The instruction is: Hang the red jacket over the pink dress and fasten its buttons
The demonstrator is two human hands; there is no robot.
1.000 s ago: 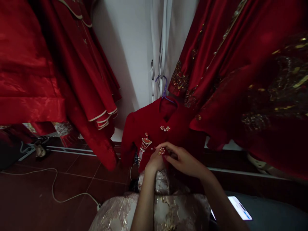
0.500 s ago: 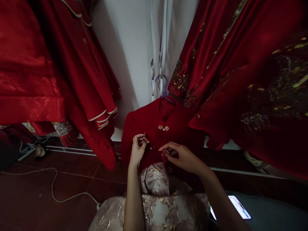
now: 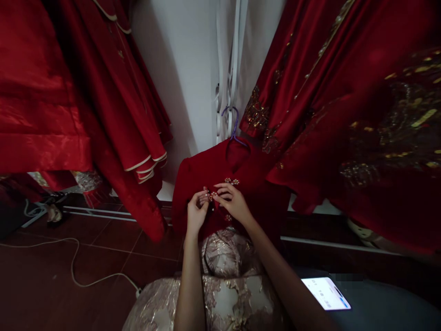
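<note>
A dark red jacket [image 3: 193,172] hangs from a purple hanger [image 3: 235,126] in front of me. Near its collar, an ornate jewelled clasp [image 3: 231,181] joins the two front edges. Lower on the front, my left hand [image 3: 197,212] pinches one half of a similar clasp at the jacket's left-hand edge. My right hand [image 3: 234,202] has the other half between thumb and fingers, close against the left fingertips. Whether the halves are hooked together is hidden by the fingers. A further jewelled piece [image 3: 228,217] shows just below my right hand.
Red garments [image 3: 138,115] hang on the left, and red gowns with gold trim [image 3: 303,115] on the right. A lit phone [image 3: 325,293] lies on a dark surface at lower right. A white cable [image 3: 74,262] runs over the tiled floor. Patterned fabric [image 3: 237,299] covers my lap.
My right hand has moved left and up, bringing its clasp half and the jacket's right-hand edge over to my left hand. The left hand has stayed nearly in place.
</note>
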